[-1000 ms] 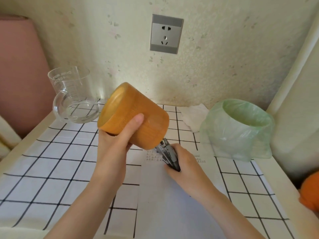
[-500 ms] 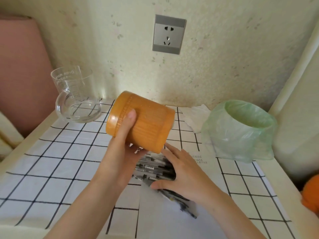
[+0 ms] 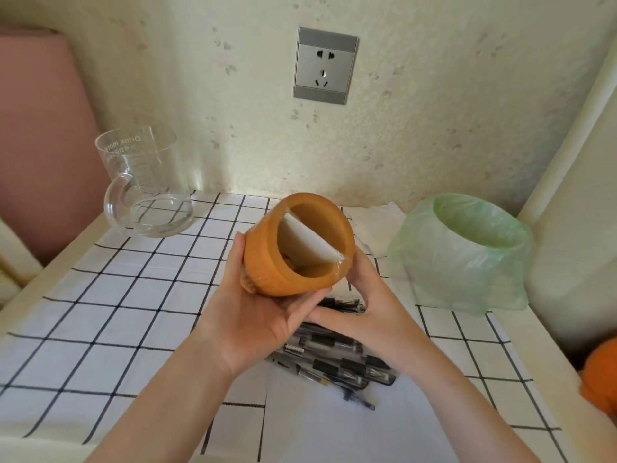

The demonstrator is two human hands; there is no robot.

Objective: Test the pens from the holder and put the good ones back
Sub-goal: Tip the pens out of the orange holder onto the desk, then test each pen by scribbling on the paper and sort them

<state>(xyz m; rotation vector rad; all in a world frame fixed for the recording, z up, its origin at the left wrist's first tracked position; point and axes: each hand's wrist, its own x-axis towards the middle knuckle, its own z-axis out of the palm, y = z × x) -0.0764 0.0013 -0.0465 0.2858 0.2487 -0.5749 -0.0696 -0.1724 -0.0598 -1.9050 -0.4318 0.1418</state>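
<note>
The round orange-brown wooden pen holder (image 3: 267, 262) is held above the table, tilted with its mouth facing me; a white divider shows inside and no pens. My left hand (image 3: 253, 315) grips its base from below and the left. My right hand (image 3: 364, 295) holds its lower right rim, thumb against the wall. Several black-and-clear pens (image 3: 337, 355) lie in a loose pile on a white sheet of paper (image 3: 320, 426), partly hidden under my hands and wrists.
A checked cloth (image 3: 110, 315) covers the table. A clear glass measuring mug (image 3: 143, 185) stands back left, a small bin lined with a green bag (image 3: 467, 255) back right, crumpled tissue (image 3: 377, 218) behind the holder. An orange object (image 3: 601, 375) sits at the right edge.
The holder was tipped mouth-down over the paper and the pens came out into a pile. It has since been turned so its mouth faces me, and my right hand moved from the pens to its rim.
</note>
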